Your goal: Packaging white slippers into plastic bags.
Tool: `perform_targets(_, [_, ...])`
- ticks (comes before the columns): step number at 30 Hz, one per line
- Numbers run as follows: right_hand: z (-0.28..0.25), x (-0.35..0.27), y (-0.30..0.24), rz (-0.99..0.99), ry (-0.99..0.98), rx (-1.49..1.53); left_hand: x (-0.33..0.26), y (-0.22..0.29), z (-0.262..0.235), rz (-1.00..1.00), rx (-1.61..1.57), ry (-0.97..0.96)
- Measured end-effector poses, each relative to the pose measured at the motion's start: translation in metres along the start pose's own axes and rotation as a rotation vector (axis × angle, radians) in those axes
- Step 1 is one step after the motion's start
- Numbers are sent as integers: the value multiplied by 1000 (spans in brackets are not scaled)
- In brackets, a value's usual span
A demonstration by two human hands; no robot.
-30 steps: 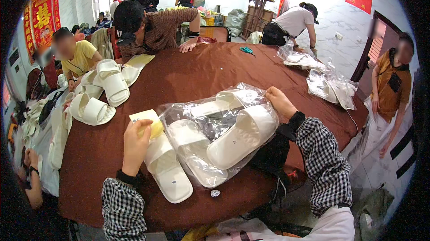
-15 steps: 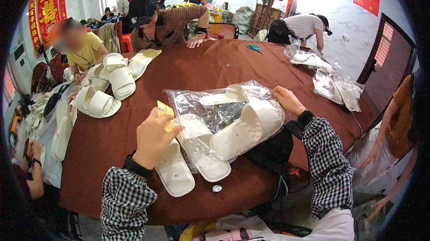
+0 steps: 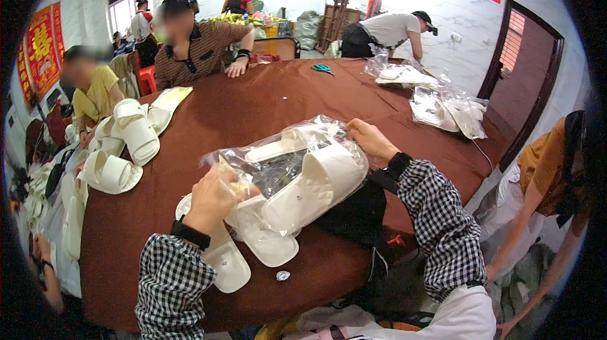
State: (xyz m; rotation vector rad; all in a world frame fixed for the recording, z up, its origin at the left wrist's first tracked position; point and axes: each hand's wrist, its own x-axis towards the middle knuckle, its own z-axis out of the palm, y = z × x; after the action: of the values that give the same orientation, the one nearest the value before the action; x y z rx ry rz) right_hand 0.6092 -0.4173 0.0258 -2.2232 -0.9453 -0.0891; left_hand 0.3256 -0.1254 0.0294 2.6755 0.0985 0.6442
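Slippers (image 3: 316,185) in clear bag (image 3: 278,169), left hand (image 3: 212,197) pinching yellow card (image 3: 232,175) at bag mouth, right hand (image 3: 370,139) gripping bag's far edge

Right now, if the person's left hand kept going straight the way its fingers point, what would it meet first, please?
The left hand points right, at the clear plastic bag of white slippers. It already seems to touch the bag's near edge, so the bag comes first, though depth is hard to judge.
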Motion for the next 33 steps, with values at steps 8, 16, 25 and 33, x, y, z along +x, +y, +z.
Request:
perform_targets(8, [2, 4, -5, -69, -4, 89, 18, 12, 4, 65, -537, -336])
perform_targets(16, [6, -2, -29, -86, -72, 78, 42, 34, 31, 215, 89, -286])
perform_targets(25, [27, 13, -26, -371, 239, 261, 78, 18, 54, -319, -689, -464])
perform_targets(33, [30, 1, -79, -354, 479, 473, 88, 223, 6, -75, -449, -347])
